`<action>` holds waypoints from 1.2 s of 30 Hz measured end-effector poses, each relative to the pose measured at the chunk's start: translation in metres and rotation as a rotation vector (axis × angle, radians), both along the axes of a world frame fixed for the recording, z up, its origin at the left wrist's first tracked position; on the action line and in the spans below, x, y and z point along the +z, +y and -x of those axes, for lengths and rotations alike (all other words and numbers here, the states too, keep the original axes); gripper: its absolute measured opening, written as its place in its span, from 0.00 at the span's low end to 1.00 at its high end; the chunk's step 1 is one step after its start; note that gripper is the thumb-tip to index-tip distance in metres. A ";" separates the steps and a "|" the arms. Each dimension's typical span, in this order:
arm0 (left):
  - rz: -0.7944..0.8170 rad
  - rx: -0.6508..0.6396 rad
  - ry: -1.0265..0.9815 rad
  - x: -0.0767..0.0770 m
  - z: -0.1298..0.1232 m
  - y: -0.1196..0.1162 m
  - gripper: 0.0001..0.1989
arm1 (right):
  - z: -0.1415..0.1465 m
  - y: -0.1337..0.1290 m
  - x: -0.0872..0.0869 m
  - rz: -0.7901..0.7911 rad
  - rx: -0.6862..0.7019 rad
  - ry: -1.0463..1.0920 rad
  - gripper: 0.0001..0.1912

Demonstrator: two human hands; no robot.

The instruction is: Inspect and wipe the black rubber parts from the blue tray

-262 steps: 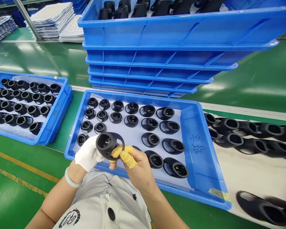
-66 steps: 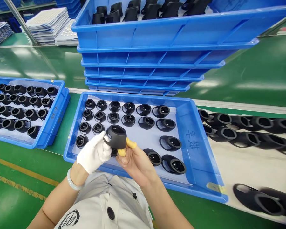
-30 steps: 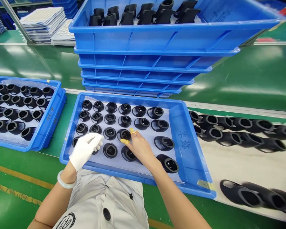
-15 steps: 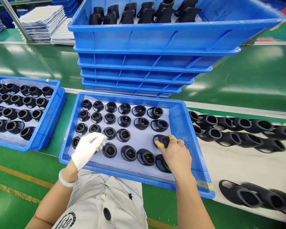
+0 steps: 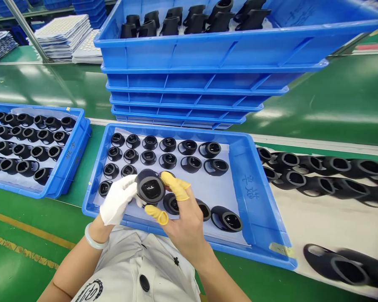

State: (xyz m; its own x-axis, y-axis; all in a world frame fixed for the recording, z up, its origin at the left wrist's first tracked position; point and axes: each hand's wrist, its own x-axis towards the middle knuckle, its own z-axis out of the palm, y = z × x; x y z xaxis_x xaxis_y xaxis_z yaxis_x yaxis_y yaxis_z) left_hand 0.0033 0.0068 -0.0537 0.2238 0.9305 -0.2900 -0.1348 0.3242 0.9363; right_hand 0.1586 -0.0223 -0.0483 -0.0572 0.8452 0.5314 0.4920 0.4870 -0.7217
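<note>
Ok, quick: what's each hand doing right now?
Left hand: white-gloved, closed, holding the black molded cup-shaped part.
Right hand: closed, yellow-cotted thumb and finger gripping the same part.

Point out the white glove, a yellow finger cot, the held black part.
white glove (image 5: 117, 200), head view, back of hand
yellow finger cot (image 5: 156, 215), head view, middle
held black part (image 5: 149, 175), head view, rim

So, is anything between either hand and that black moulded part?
Nothing visible: the white-gloved left hand and the right hand, with yellow finger cots, both touch the black moulded part directly, above the blue tray.
</note>
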 end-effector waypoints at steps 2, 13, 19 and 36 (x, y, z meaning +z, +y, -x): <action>0.005 -0.032 -0.031 0.002 0.005 -0.001 0.11 | -0.002 -0.002 0.000 0.015 -0.036 0.107 0.25; -0.103 0.046 0.182 0.015 0.005 -0.003 0.15 | -0.018 0.000 -0.004 0.615 0.093 0.489 0.20; -0.186 0.033 0.221 0.019 0.008 -0.001 0.14 | -0.017 -0.003 0.004 0.593 0.205 0.602 0.14; 0.702 0.212 -0.712 0.007 -0.001 0.000 0.06 | 0.002 0.006 -0.009 1.272 0.349 1.491 0.09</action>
